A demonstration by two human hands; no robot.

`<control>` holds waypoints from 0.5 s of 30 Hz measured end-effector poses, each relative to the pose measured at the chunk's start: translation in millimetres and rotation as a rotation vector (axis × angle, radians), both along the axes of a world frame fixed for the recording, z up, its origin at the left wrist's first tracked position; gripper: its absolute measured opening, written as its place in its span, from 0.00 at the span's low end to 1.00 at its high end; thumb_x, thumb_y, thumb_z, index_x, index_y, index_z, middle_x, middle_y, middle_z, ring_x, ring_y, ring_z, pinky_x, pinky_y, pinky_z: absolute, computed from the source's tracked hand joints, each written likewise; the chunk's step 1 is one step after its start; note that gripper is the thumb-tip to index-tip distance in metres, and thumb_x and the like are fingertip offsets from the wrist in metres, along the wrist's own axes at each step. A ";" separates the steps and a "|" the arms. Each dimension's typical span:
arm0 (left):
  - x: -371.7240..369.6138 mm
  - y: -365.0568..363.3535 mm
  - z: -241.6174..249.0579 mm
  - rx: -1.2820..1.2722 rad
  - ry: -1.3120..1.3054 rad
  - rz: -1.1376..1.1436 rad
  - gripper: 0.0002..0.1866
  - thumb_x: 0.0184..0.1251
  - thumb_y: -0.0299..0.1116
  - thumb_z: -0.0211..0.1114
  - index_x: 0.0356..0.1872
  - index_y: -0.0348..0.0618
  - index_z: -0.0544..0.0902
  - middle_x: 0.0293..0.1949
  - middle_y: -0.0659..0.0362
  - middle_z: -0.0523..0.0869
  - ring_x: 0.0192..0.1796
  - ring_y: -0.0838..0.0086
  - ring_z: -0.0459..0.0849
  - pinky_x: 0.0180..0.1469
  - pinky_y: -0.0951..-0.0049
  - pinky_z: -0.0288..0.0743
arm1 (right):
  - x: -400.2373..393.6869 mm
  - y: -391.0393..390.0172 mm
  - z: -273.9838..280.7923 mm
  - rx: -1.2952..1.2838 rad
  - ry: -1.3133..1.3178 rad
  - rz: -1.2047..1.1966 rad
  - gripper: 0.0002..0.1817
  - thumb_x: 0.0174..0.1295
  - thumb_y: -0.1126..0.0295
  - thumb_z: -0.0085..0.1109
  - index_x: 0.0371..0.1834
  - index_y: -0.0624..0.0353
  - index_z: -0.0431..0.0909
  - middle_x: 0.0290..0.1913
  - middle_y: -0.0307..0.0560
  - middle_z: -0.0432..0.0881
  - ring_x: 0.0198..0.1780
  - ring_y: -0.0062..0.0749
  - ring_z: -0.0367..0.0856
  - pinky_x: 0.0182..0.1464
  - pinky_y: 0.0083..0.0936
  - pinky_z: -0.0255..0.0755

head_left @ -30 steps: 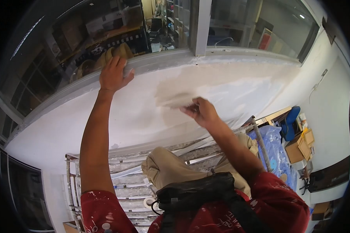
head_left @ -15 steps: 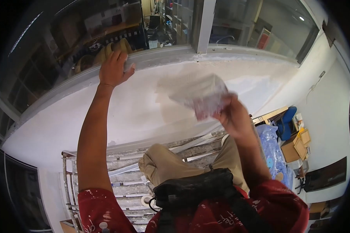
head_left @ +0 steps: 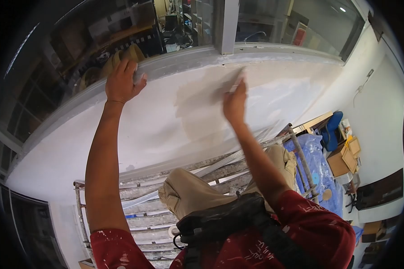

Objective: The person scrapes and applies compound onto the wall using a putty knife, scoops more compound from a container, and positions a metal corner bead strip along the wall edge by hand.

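Observation:
My left hand (head_left: 123,83) rests on the grey window sill (head_left: 166,65), its fingers spread over the ledge and thumb apart. It holds nothing. My right hand (head_left: 234,103) is up against the white wall (head_left: 152,121) below the windows, its fingers closed and blurred by motion. Between them is a flat scraper (head_left: 234,87), seen nearly edge-on, so only a thin pale strip shows. A beige, damp-looking patch (head_left: 197,96) of filler lies on the wall just left of that hand.
Beneath my legs is a scaffold platform (head_left: 152,219) of spattered slats, with a pipe rail (head_left: 303,161) on the right. A roll of tape (head_left: 173,231) lies on it. Beyond are blue plastic sheeting (head_left: 316,157), a blue chair (head_left: 332,130) and cardboard boxes (head_left: 341,161).
My right hand has moved up and left to the wall, turning the scraper from broadside to nearly edge-on. My left hand stays on the sill. The view has shifted slightly.

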State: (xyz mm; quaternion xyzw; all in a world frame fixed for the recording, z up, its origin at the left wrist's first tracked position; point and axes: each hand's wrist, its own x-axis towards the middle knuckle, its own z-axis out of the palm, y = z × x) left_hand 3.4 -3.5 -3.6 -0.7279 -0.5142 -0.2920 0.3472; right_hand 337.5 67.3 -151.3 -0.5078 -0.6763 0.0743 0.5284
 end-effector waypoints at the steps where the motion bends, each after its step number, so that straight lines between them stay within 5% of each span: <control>1: 0.0 -0.8 0.4 -0.005 0.001 0.003 0.16 0.57 0.41 0.67 0.41 0.45 0.76 0.39 0.53 0.76 0.45 0.55 0.78 0.44 0.58 0.74 | -34.2 -18.7 3.5 0.074 -0.069 0.039 0.46 0.58 0.74 0.58 0.76 0.79 0.41 0.77 0.75 0.47 0.76 0.72 0.50 0.76 0.53 0.48; 3: 0.5 -1.5 0.9 -0.012 -0.002 0.003 0.15 0.58 0.41 0.67 0.41 0.45 0.76 0.39 0.53 0.76 0.44 0.54 0.77 0.44 0.58 0.74 | -102.4 -54.4 -0.7 0.015 -0.037 0.148 0.46 0.59 0.73 0.57 0.75 0.80 0.40 0.76 0.79 0.46 0.76 0.75 0.45 0.75 0.62 0.42; 7: 2.3 -3.5 5.5 -0.037 -0.004 -0.014 0.14 0.59 0.41 0.65 0.40 0.44 0.76 0.38 0.53 0.76 0.44 0.54 0.77 0.45 0.57 0.73 | -200.2 -129.6 -25.2 0.100 -0.398 0.304 0.40 0.62 0.70 0.53 0.75 0.78 0.48 0.75 0.73 0.52 0.71 0.73 0.57 0.74 0.55 0.53; 9: 0.9 -3.4 7.1 -0.031 0.011 -0.006 0.15 0.59 0.41 0.66 0.39 0.44 0.75 0.38 0.54 0.75 0.44 0.54 0.77 0.44 0.57 0.73 | -184.4 -178.3 20.3 -0.380 -0.214 0.813 0.34 0.62 0.73 0.51 0.71 0.77 0.56 0.73 0.72 0.57 0.68 0.68 0.63 0.71 0.51 0.60; 12: 1.1 -1.5 4.3 -0.014 0.035 -0.005 0.17 0.57 0.43 0.69 0.38 0.45 0.74 0.39 0.55 0.74 0.44 0.56 0.78 0.41 0.57 0.75 | -167.6 -183.3 -27.6 -0.263 -0.035 0.952 0.28 0.63 0.73 0.50 0.66 0.75 0.65 0.66 0.72 0.66 0.63 0.62 0.71 0.63 0.51 0.70; 13: 0.9 -2.4 5.6 -0.017 0.035 -0.005 0.17 0.57 0.43 0.69 0.38 0.45 0.74 0.39 0.55 0.75 0.44 0.56 0.78 0.41 0.57 0.75 | -138.3 -173.1 -20.9 -0.295 -0.032 0.939 0.19 0.67 0.71 0.49 0.57 0.72 0.74 0.51 0.66 0.80 0.50 0.50 0.82 0.52 0.45 0.78; 15: -0.4 -2.6 8.4 -0.007 0.035 -0.006 0.17 0.57 0.43 0.69 0.38 0.45 0.75 0.39 0.56 0.75 0.44 0.56 0.78 0.40 0.57 0.75 | -64.3 -133.6 -48.4 -0.564 0.349 1.211 0.16 0.73 0.64 0.46 0.46 0.67 0.77 0.37 0.55 0.83 0.35 0.38 0.83 0.38 0.37 0.79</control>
